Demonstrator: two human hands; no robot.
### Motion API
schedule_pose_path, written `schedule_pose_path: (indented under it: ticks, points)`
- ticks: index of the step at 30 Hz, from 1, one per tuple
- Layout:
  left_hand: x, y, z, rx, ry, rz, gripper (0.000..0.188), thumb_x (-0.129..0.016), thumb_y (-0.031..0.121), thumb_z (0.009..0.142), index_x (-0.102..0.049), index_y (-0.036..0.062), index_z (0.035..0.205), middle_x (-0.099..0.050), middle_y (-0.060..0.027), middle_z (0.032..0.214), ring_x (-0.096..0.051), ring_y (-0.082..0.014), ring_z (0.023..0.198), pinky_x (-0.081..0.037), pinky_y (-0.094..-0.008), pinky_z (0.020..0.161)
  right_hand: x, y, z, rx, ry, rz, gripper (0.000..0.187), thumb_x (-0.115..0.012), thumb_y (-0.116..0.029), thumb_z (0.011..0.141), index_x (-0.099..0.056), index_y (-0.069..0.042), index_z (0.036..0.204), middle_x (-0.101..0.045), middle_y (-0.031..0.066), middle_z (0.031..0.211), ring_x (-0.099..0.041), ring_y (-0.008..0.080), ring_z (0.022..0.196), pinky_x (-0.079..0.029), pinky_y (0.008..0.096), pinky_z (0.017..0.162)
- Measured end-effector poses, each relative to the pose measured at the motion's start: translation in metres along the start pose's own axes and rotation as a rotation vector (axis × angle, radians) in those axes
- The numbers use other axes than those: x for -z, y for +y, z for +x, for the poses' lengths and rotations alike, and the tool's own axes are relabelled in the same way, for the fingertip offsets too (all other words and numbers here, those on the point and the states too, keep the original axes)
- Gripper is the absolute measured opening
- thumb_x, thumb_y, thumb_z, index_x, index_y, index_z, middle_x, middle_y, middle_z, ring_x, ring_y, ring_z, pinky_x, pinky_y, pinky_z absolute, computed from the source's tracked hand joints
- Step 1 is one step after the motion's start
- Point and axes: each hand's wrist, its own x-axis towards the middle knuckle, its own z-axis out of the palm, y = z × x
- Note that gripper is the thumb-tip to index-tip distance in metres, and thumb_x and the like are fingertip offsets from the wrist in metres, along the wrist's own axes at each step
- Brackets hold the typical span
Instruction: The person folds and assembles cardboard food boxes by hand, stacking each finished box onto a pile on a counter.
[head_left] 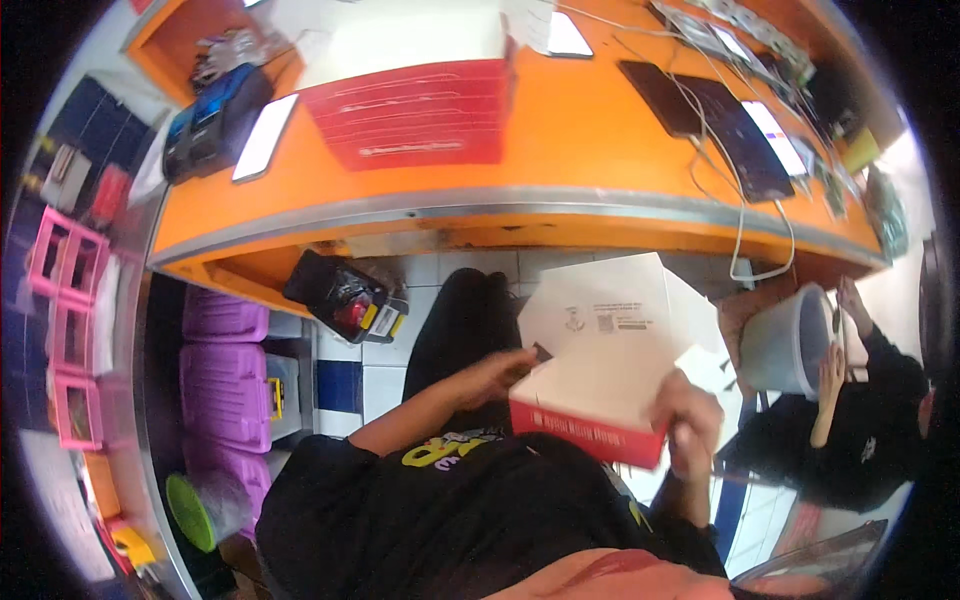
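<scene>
In my lap I have a partly folded carton box (590,385), cream inside and red outside, with its flaps spread away from me. My left hand (500,376) grips its left side, fingers on the edge. At the near right corner my right hand (688,418), slightly blurred, is closed with its fingers curled against the red wall. Some of its fingertips are hidden. On the orange table ahead lies a stack of flat red-and-cream cartons (415,115).
A white phone (265,138) and a dark blue pouch (215,120) sit left on the table. Tablets (735,135) with cables lie right. Purple-lidded bins (225,397) stand lower left. Beside a grey bucket (785,345) at right, another person's hand (832,370) shows.
</scene>
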Motion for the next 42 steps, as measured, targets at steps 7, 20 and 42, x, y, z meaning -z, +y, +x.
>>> schedule_pose_path:
  ticks: [7, 20, 42]
  points:
    - [-0.053, 0.087, -0.082, -0.195, 0.173, 0.197, 0.051, -0.05, 0.036, 0.097, -0.048, -0.0023, 0.131, -0.06, -0.0136, 0.119, -0.059, -0.0186, 0.105, -0.048, -0.0329, 0.091, -0.016, -0.062, 0.052, 0.655, -0.17, -0.369, 0.014, -0.068, -0.017, 0.067, -0.058, -0.008, 0.063, -0.048, -0.0001, 0.05, -0.052, 0.0235, 0.061, -0.037, 0.0391, 0.06]
    - [-0.033, 0.324, -0.228, -1.277, 0.787, 0.817, 0.066, -0.04, 0.054, 0.096, -0.046, -0.0007, 0.132, -0.061, -0.0175, 0.117, -0.066, -0.0251, 0.099, -0.057, -0.033, 0.082, -0.113, -0.046, 0.319, 0.433, -0.01, 0.034, 0.036, -0.047, -0.018, 0.097, -0.046, -0.004, 0.129, -0.056, 0.0095, 0.117, -0.053, 0.0168, 0.104, -0.041, 0.0288, 0.091]
    - [0.041, 0.424, -0.131, -1.048, 0.611, 0.686, 0.043, -0.035, 0.028, 0.1, -0.048, -0.006, 0.123, -0.06, -0.0144, 0.113, -0.06, -0.0224, 0.102, -0.05, -0.0406, 0.084, -0.06, 0.031, 0.383, 0.278, 0.062, -0.179, 0.041, -0.041, -0.02, 0.092, -0.045, -0.006, 0.13, -0.051, 0.0129, 0.113, -0.054, 0.0185, 0.097, -0.047, 0.031, 0.079]
